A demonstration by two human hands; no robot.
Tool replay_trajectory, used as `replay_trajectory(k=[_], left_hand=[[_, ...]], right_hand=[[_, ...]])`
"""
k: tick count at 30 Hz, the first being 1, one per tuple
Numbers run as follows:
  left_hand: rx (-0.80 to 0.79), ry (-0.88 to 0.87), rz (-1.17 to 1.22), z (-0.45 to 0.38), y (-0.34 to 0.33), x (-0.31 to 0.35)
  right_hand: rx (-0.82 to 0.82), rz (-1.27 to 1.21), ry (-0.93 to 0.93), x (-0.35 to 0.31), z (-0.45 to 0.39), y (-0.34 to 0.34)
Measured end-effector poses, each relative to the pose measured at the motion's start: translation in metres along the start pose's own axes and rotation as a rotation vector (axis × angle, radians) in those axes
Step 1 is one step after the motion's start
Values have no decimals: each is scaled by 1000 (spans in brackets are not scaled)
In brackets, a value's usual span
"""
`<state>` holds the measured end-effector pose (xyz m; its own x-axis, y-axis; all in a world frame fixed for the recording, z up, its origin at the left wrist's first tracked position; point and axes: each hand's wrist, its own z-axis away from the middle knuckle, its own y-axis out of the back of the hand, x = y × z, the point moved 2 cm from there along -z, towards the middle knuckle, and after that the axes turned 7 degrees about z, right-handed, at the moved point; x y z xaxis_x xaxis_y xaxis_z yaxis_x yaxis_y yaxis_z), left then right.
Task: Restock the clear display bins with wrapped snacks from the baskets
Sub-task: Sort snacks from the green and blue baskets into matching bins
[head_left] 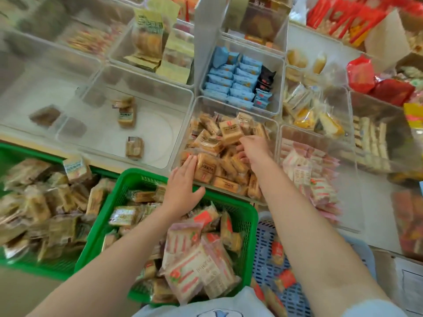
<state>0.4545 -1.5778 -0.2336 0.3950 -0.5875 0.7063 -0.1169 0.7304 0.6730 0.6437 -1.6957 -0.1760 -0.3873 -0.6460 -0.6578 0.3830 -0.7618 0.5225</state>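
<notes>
I can make out no text here. Printed labels sit on the tan wrapped cakes (pixel 206 171) just beside my left hand (pixel 183 186) and on the one (pixel 230 131) just beyond my right hand (pixel 254 148), but the characters are too blurred to read. The same goes for the pink-striped packets (pixel 194 266) between my forearms.

Bright even light, motion-blurred, wide-angle edge distortion

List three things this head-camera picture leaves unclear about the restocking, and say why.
- Right hand: fingertips buried among packs in the tan-snack bin, so its grip is hidden.
- Left green basket: contents smeared by motion blur.
- Wrapper print on the blue packs: too small to read.
</notes>
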Motion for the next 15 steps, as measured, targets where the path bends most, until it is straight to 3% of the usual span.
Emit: replay_trajectory(k=[5, 8, 12, 15], left_hand=[[-20, 24, 6, -3, -3, 0], [7, -15, 26, -1, -5, -2], [41, -21, 110, 4, -1, -2], [151, -27, 194, 26, 2, 0]], right_hand=[[199, 28, 170, 18, 45, 6], [46, 36, 219, 46, 91, 0], [-165, 200, 62, 101, 112, -22], [-196, 245, -72, 135, 106, -37]])
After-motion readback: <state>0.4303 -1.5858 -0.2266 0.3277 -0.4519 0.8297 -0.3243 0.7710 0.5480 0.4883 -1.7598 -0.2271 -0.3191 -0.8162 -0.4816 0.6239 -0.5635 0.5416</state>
